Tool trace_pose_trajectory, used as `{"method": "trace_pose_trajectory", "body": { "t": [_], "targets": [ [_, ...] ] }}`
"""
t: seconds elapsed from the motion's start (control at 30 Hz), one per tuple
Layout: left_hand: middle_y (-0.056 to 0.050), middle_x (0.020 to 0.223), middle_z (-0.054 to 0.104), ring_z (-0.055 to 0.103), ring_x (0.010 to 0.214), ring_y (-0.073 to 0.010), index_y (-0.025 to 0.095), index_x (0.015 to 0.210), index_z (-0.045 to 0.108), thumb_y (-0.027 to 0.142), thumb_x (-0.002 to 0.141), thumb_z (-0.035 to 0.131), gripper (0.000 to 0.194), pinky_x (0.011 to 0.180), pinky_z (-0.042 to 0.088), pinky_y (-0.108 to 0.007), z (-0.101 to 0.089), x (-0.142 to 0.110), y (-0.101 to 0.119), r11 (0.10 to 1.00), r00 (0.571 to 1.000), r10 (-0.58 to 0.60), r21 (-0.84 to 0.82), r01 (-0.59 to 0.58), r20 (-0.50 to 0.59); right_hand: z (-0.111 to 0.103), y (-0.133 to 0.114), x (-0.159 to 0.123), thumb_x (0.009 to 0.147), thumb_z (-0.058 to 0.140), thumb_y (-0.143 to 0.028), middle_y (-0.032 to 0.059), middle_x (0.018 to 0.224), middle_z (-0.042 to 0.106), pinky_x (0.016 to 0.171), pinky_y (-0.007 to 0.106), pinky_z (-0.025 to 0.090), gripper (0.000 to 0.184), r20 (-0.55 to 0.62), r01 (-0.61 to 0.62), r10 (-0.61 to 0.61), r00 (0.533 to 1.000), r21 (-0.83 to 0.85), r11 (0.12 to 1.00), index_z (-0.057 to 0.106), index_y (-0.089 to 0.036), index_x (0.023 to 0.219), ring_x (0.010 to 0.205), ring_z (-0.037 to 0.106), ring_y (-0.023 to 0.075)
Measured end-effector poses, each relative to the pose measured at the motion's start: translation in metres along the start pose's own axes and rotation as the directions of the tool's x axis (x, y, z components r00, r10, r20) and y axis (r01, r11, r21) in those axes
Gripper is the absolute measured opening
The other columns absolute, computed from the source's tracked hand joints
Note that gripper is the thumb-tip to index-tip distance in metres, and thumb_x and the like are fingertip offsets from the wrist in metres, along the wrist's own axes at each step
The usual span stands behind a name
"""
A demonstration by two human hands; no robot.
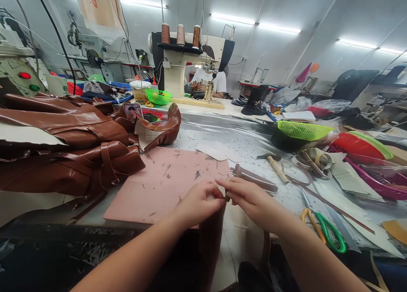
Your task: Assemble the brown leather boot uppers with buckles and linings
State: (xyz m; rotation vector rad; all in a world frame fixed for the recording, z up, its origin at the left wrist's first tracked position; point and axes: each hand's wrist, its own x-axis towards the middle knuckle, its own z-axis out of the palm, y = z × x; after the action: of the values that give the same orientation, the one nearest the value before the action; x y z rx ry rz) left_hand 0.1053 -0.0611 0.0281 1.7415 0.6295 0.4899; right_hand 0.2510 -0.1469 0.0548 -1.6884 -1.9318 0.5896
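My left hand [203, 203] is closed, thumb and fingers pinching the top end of a brown leather piece [213, 237] that hangs over the table's front edge. Close beside it, my right hand [249, 196] pinches the same top end, where a small dark brown bit shows between the fingertips. The fingers hide most of that end. Under and behind my left hand lies a pink cutting board [159, 186] with dark scraps on it. Dark brown strips [257, 179] lie just beyond my right hand.
Brown leather boots [73, 130] are piled at left. A hammer [277, 169], scissors [327, 228], a green basket [302, 130] and a magenta basket [375, 177] are at right. A sewing machine [174, 67] stands behind; a person sits beyond it.
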Motion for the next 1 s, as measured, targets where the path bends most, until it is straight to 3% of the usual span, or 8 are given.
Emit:
{"method": "trace_pose_trajectory", "body": {
  "t": [0.23,0.37,0.7,1.0],
  "targets": [
    [-0.001,0.074,0.055,0.054,0.076,-0.0164,0.018,0.055,0.053,0.013,0.064,0.055,0.011,0.077,0.043,-0.027,0.004,-0.002,-0.001,0.999,0.999,0.014,-0.040,-0.016,-0.043,0.002,-0.003,-0.001,0.088,0.035,-0.020,0.0083,0.093,0.059,0.080,0.035,0.044,0.039,-0.020,-0.017,0.018,1.000,0.056,0.998,0.055,-0.017,0.121,0.087,0.054,0.0196],
    [-0.001,0.071,0.053,0.054,0.076,-0.0164,0.017,0.054,0.053,0.011,0.066,0.056,0.013,0.078,0.042,-0.028,0.003,-0.004,-0.001,0.997,0.997,0.011,-0.076,-0.017,-0.071,0.007,-0.005,-0.002,0.086,0.036,-0.019,0.0079,0.085,0.058,0.075,0.035,0.046,0.038,-0.064,-0.038,0.044,0.997,0.084,0.996,0.058,-0.017,0.118,0.081,0.054,0.0195],
    [0.000,0.070,0.050,0.052,0.071,-0.0156,0.016,0.058,0.058,0.018,0.068,0.058,0.010,0.072,0.042,-0.028,0.003,-0.004,-0.006,0.988,0.998,0.008,-0.151,-0.017,-0.058,0.024,0.000,-0.009,0.086,0.040,-0.021,0.0036,0.079,0.056,0.066,0.029,0.049,0.037,-0.253,-0.011,0.057,0.966,0.178,0.984,0.059,-0.023,0.118,0.071,0.056,0.0154],
    [0.000,0.069,0.050,0.051,0.071,-0.0163,0.017,0.056,0.055,0.018,0.066,0.057,0.010,0.073,0.041,-0.029,0.003,-0.006,-0.003,0.995,0.996,0.009,-0.097,-0.018,-0.093,0.024,-0.004,-0.009,0.083,0.042,-0.024,0.0051,0.083,0.062,0.064,0.029,0.049,0.032,-0.392,-0.008,0.080,0.916,0.181,0.983,0.062,-0.020,0.108,0.069,0.059,0.0159]
  ]
}}
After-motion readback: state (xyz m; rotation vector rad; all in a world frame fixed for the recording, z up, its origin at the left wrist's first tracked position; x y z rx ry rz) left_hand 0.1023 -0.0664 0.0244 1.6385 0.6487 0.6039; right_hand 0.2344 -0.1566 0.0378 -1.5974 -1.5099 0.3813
